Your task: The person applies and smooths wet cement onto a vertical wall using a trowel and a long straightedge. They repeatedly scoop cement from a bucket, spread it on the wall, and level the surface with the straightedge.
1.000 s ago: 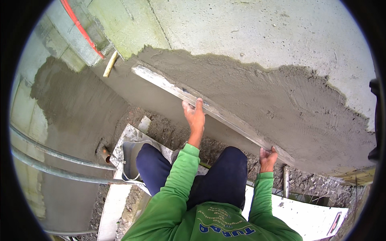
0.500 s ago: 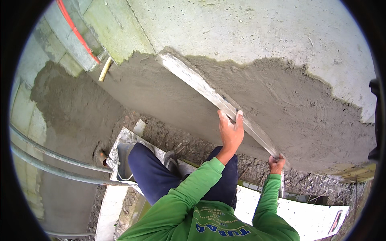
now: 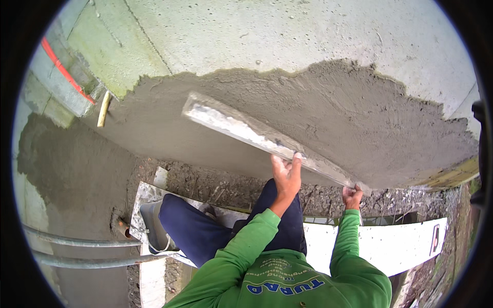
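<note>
A long pale straightedge [image 3: 231, 127], smeared with wet mortar, slants across the freshly plastered lower part of the wall. My left hand [image 3: 287, 178] grips it near its middle, the thumb and fingers closed about its lower edge. Farther right and lower, my right hand [image 3: 352, 197] holds it close to its right end. Grey wet mortar [image 3: 354, 102] surrounds the straightedge, with a ragged upper border against the bare concrete wall [image 3: 215, 36]. Whether the straightedge touches the mortar along its length, I cannot tell.
A mortar-spattered white board [image 3: 380, 249] lies below me, beside a strip of rough soil [image 3: 328, 199]. Two metal pipes [image 3: 87, 262] enter from the left. A short yellowish stick [image 3: 104, 109] and an orange tube [image 3: 64, 72] jut out near the wall corner.
The straightedge's left end has moved down and left, away from the mortar's upper border, and more of its mortar-coated face shows. Both hands keep hold; the whole view has shifted.
</note>
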Action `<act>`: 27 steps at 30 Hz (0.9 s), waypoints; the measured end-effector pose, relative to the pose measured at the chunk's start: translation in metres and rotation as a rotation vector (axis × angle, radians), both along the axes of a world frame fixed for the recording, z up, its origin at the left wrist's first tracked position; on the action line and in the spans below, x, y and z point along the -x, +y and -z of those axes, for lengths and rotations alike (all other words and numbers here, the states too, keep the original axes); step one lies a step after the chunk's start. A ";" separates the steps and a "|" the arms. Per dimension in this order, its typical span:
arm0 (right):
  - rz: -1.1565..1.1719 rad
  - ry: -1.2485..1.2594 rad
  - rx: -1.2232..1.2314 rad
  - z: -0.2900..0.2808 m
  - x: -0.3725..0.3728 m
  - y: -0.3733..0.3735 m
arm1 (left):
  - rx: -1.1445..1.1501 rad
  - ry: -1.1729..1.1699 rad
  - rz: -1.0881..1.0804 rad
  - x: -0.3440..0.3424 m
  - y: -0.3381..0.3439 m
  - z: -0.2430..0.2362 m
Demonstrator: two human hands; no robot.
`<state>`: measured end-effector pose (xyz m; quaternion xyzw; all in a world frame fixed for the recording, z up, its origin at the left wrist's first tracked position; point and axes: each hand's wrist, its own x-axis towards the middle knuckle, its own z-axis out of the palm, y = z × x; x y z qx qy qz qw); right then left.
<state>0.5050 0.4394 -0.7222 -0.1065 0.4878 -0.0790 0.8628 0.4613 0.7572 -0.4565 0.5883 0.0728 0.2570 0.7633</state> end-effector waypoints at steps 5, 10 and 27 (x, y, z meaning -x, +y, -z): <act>-0.183 -0.035 0.392 -0.059 0.000 0.045 | 0.448 0.351 -0.178 -0.008 0.088 0.055; -0.171 0.016 0.472 -0.104 -0.019 0.047 | 0.622 0.505 -0.169 -0.038 0.102 0.104; 0.206 -0.137 1.126 -0.276 -0.023 0.160 | 0.848 0.382 -0.064 -0.036 0.185 0.059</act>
